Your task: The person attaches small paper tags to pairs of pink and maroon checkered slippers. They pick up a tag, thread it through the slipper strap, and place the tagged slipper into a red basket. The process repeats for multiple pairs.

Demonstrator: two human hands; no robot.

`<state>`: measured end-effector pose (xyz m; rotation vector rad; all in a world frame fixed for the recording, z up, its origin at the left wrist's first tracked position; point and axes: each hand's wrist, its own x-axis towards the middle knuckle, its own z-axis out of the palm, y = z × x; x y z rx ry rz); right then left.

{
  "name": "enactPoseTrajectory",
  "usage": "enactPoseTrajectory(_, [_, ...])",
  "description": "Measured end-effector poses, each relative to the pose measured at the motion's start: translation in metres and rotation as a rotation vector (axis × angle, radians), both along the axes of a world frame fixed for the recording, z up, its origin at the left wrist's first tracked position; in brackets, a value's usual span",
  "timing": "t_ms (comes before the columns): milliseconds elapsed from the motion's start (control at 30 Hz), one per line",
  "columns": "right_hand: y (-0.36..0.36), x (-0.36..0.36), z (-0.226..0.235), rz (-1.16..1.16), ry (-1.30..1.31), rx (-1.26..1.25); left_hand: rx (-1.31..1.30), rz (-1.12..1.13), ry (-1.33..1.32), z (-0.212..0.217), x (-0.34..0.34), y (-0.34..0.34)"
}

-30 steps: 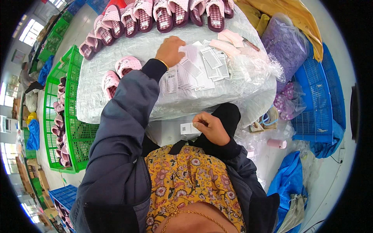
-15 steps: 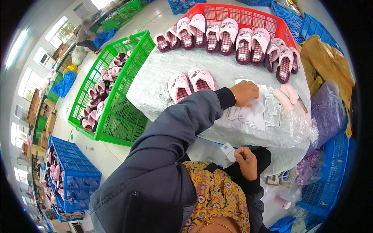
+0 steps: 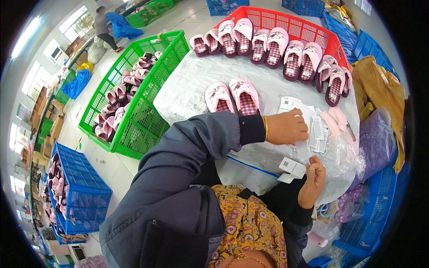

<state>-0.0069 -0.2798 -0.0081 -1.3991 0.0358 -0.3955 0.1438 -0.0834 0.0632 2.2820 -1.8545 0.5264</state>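
Observation:
My left hand [image 3: 288,127], with a bracelet at the wrist, is over the table, fingers bent round a whitish slip [image 3: 303,149], blurred, reaching down toward my other hand. My right hand [image 3: 312,182] is lower, at the table's near edge, pinching a white tag [image 3: 292,167] with a small square code; another white piece shows below it. Beneath and beyond my left hand lie several white paper tags [image 3: 317,128] on sheets. A pair of pink slippers [image 3: 245,96] with checked insoles stands left of the papers, partly behind my left sleeve.
A row of pink slippers [image 3: 276,47] lines the table's far edge before a red crate [image 3: 308,33]. Plastic film covers the table [image 3: 178,85]. Pink strips [image 3: 335,119] lie to the right. A green crate [image 3: 147,111] and a blue crate [image 3: 87,187], both holding slippers, stand left.
My left hand has lifted off the papers toward me with a slip. My right hand has risen with its tag to the table edge, closer to the left. The view has shifted slightly.

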Motion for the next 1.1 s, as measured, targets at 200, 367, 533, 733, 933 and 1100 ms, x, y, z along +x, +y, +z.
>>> enactPoseTrajectory(200, [0.024, 0.005, -0.005, 0.107, 0.152, 0.061, -0.003, -0.068, 0.024, 0.006, -0.024, 0.009])
enactPoseTrajectory(367, [0.032, 0.003, 0.001, 0.015, 0.088, 0.046, -0.430, 0.179, 0.456, 0.008, -0.040, 0.022])
enactPoseTrajectory(533, [0.040, -0.002, 0.010, -0.008, 0.053, -0.060, -0.861, 0.365, 1.419, -0.046, -0.073, 0.011])
enactPoseTrajectory(733, [0.048, -0.005, 0.011, 0.072, 0.195, -0.208, -1.110, 0.471, 1.637, -0.058, -0.083, 0.011])
enactPoseTrajectory(933, [0.034, -0.007, 0.014, -0.028, 0.094, -0.267, -1.061, 0.475, 1.396, -0.059, -0.083, 0.030])
enactPoseTrajectory(1100, [0.049, 0.003, 0.026, 0.086, 0.159, -0.107, -0.861, 0.483, 1.297, -0.059, -0.093, 0.029])
